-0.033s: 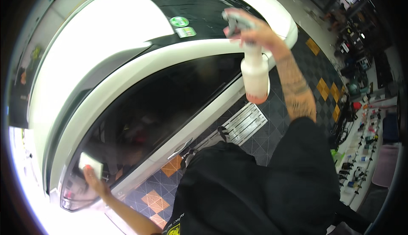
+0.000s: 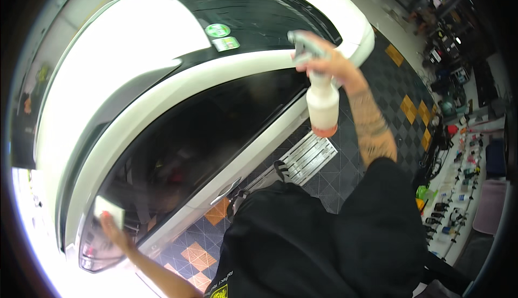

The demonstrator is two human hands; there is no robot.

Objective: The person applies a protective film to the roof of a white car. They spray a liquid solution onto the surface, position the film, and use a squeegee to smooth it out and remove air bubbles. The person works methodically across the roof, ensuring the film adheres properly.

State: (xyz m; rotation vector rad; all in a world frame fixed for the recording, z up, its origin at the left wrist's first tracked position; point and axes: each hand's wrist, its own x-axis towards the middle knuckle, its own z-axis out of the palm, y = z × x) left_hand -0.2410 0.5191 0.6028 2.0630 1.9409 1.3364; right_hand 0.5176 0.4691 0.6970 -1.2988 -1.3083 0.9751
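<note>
A white spray bottle (image 2: pixel 322 106) with a grey trigger head hangs upright from my right hand (image 2: pixel 339 65), whose fingers wrap round its neck and trigger. Reddish colour shows at its base. The bottle is over the front end of the dark side window (image 2: pixel 199 128) of a white car (image 2: pixel 81 93). Over by the rear end of this glass, my left hand (image 2: pixel 115 235) holds a white, square-looking cloth or pad (image 2: pixel 113 211). Part of that hand's fingers is hidden, and I cannot tell how firmly the pad touches the glass.
Under me is a grey tiled floor (image 2: pixel 350 158) with orange tiles and a silver slatted step (image 2: pixel 313 158) beside the car. Two green-and-white stickers (image 2: pixel 218 30) are on the windshield. At the right stands a white shelf (image 2: pixel 450 228) with several bottles and tools.
My right hand and the spray bottle have come slightly lower, toward me. My left hand and the white pad have shifted a little to the left. Both grips look the same.
</note>
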